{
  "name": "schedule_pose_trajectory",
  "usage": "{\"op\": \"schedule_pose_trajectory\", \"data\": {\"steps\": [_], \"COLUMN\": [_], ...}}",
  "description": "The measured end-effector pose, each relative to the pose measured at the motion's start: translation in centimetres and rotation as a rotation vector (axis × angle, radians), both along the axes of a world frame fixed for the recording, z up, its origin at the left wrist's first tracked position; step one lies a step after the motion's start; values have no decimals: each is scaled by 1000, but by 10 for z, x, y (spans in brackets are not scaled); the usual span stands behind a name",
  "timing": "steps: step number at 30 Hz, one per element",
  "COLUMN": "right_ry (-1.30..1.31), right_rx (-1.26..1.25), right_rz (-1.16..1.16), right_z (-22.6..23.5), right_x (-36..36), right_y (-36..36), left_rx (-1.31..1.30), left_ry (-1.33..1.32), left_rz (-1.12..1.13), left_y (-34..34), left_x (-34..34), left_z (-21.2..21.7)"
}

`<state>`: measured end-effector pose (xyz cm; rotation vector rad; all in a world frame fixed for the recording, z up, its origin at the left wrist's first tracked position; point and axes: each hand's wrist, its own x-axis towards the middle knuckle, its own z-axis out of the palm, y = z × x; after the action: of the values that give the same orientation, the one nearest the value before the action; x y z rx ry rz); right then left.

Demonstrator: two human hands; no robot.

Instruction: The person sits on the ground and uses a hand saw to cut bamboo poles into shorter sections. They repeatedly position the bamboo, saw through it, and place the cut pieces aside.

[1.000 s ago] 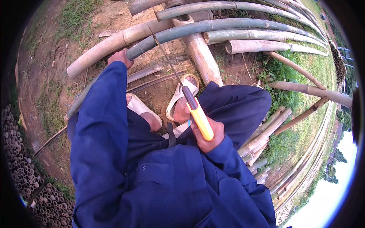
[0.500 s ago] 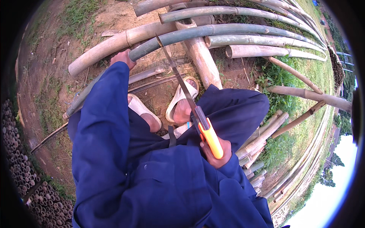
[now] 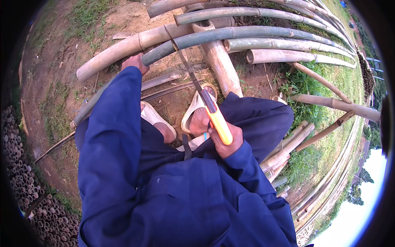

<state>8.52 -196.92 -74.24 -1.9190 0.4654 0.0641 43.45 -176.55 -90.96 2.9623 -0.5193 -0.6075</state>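
In my right hand (image 3: 229, 142) is a hand saw (image 3: 219, 123) with a yellow-orange handle, my fingers closed round the grip. Its long narrow blade points away and lies across a greenish bamboo pole (image 3: 255, 31), a short way in from the pole's near-left end. My left hand (image 3: 133, 64) is closed on that end of the pole. The pole rests over a thick pale bamboo log (image 3: 220, 68) that runs toward my feet. Beside it, at the left, a wide tan bamboo pole (image 3: 123, 51) also crosses the log.
More bamboo poles (image 3: 284, 55) extend to the far right. At right stands a frame of crossed bamboo (image 3: 329, 101), with cut lengths (image 3: 290, 150) near my knee. Stacked bamboo pieces (image 3: 53, 218) fill the lower left. My sandalled feet (image 3: 197, 109) are below the blade.
My right hand has pushed the saw forward and slightly left, so more of the blade extends beyond the greenish pole. My left hand keeps its hold on the pole's end.
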Motion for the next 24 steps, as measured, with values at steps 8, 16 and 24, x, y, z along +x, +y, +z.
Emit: {"op": "schedule_pose_trajectory", "data": {"steps": [8, 16, 24], "right_ry": [26, -54, -136], "right_rx": [-6, -62, -59], "right_rz": [-3, 21, -30], "right_z": [16, 22, 19], "right_x": [-18, -42, -56], "right_y": [5, 7, 8], "left_rx": [-2, 6, 20], "left_ry": [-10, 4, 22], "left_rz": [27, 52, 59], "left_y": [8, 8, 4], "left_x": [-1, -2, -3], "left_z": [-4, -11, -7]}}
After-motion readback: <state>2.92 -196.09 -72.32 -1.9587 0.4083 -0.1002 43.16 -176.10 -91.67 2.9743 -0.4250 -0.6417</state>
